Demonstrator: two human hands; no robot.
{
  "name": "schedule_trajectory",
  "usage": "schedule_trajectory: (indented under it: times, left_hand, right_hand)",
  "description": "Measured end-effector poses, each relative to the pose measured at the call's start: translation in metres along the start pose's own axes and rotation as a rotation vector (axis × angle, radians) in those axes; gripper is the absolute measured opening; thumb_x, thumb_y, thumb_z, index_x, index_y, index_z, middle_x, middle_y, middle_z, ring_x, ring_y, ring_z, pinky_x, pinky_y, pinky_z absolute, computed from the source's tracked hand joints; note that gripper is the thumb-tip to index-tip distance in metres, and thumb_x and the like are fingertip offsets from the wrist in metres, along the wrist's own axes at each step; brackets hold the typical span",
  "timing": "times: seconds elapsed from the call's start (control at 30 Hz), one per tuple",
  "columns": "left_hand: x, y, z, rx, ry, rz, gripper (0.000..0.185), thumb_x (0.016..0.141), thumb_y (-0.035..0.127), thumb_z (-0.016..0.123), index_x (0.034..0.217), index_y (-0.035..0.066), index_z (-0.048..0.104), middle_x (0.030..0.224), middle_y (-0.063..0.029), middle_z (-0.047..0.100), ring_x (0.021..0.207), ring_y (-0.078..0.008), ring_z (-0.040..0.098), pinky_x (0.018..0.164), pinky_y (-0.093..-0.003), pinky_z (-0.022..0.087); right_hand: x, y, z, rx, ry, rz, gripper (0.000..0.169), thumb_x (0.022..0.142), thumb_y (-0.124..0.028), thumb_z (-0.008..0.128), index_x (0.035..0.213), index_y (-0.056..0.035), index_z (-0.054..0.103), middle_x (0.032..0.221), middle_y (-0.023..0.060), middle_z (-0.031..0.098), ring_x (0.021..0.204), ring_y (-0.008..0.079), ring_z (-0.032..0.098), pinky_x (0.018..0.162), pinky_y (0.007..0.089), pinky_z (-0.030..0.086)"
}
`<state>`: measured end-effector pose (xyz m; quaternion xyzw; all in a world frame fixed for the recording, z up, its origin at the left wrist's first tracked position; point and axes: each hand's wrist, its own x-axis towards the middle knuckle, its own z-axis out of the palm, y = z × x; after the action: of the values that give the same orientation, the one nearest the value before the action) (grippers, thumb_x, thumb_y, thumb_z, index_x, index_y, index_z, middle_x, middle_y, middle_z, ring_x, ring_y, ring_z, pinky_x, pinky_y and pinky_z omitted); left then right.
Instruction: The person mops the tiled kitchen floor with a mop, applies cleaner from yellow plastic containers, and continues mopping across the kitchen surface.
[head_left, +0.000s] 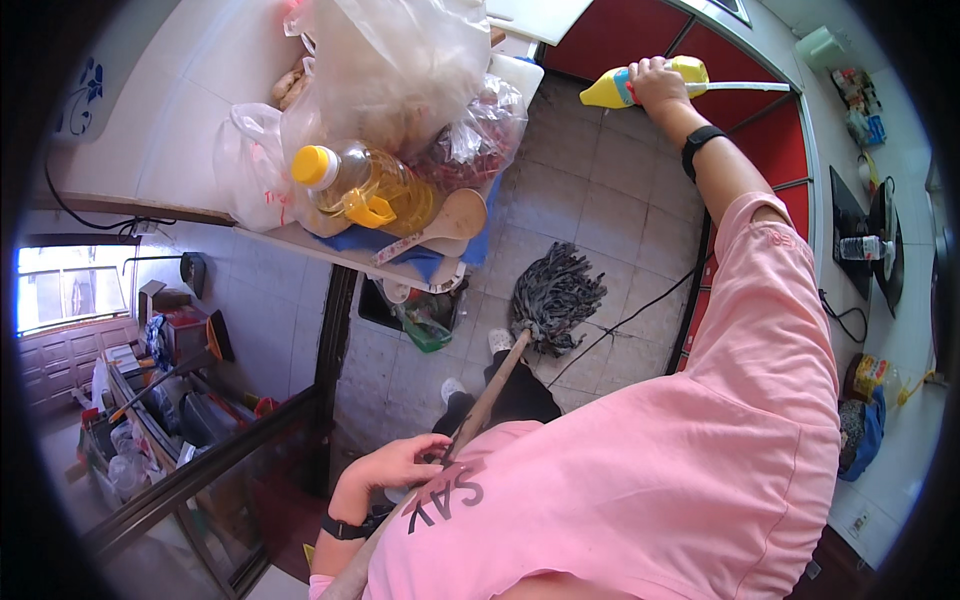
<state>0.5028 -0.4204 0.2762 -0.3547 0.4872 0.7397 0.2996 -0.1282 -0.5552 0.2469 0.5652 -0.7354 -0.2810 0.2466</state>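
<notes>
My left hand (401, 465) is closed around the wooden handle (491, 390) of a mop, close to my body. The mop's grey strip head (559, 296) lies on the tiled floor in front of my feet. At the upper right, my right hand (656, 84) grips a yellow plastic squeeze bottle (616, 88) with a blue label. The bottle is held sideways at arm's length, its narrow end towards the left, in front of red cabinets. A whitish bar (746, 87) shows beyond its wide end; whether the two touch, I cannot tell.
A cluttered counter (341, 256) at the upper left holds an oil bottle (382, 187), plastic bags (397, 67) and a ladle (457, 217). A black bin (375, 304) stands below it. A black cable (630, 319) crosses the floor. Red cabinets (780, 150) and a hob (847, 225) are on the right.
</notes>
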Motion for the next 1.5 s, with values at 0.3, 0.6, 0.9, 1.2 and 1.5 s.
schedule_trajectory:
  times: [0.3, 0.6, 0.9, 1.2, 1.5]
  left_hand:
    - [0.001, 0.014, -0.003, 0.072, 0.039, 0.001, 0.057, 0.082, 0.017, 0.067, 0.131, 0.001, 0.043, 0.12, -0.0114, 0.055, 0.11, -0.0179, 0.052, 0.096, -0.0311, 0.041]
    - [0.001, 0.035, -0.005, 0.233, 0.104, 0.014, 0.056, 0.08, 0.029, 0.069, 0.127, 0.005, 0.049, 0.115, -0.0151, 0.059, 0.103, -0.0218, 0.057, 0.086, -0.0318, 0.046]
    - [0.0, 0.053, -0.015, 0.573, 0.048, 0.007, 0.061, 0.079, 0.035, 0.065, 0.129, 0.006, 0.045, 0.118, -0.0185, 0.058, 0.108, -0.0294, 0.057, 0.091, -0.033, 0.043]
    - [-0.01, 0.097, 0.005, 1.185, 0.254, 0.448, 0.042, 0.081, 0.025, 0.064, 0.116, 0.004, 0.056, 0.101, -0.016, 0.063, 0.092, -0.0318, 0.06, 0.081, -0.0365, 0.048]
    - [-0.002, 0.15, 0.025, 0.633, -0.071, 0.737, 0.019, 0.085, 0.014, 0.066, 0.097, 0.0, 0.062, 0.082, -0.0032, 0.063, 0.076, -0.0089, 0.059, 0.07, -0.0237, 0.049]
  right_hand:
    - [-0.052, -0.013, 0.007, 0.303, -0.097, 0.049, 0.024, 0.084, -0.017, 0.057, 0.107, -0.0089, 0.056, 0.105, 0.006, 0.061, 0.104, 0.0232, 0.057, 0.079, 0.0357, 0.054]
    - [-0.11, -0.019, 0.026, 0.439, -0.218, 0.225, 0.031, 0.083, -0.014, 0.058, 0.112, -0.0134, 0.049, 0.107, 0.0044, 0.057, 0.104, 0.0239, 0.055, 0.079, 0.038, 0.053]
    - [-0.175, 0.001, 0.05, 0.49, -0.191, 0.465, 0.03, 0.081, -0.015, 0.059, 0.11, -0.0131, 0.049, 0.104, 0.0056, 0.058, 0.101, 0.0263, 0.056, 0.077, 0.0375, 0.053]
    - [-0.287, 0.02, -0.016, 1.181, -0.069, 0.837, 0.035, 0.071, -0.017, 0.074, 0.101, -0.0073, 0.056, 0.097, 0.0047, 0.067, 0.088, 0.025, 0.064, 0.073, 0.0375, 0.05]
    - [-0.402, -0.015, -0.136, 2.228, 0.27, 0.682, 0.051, 0.072, 0.002, 0.072, 0.119, -0.0015, 0.051, 0.108, 0.0037, 0.061, 0.098, 0.0112, 0.057, 0.086, 0.0267, 0.048]
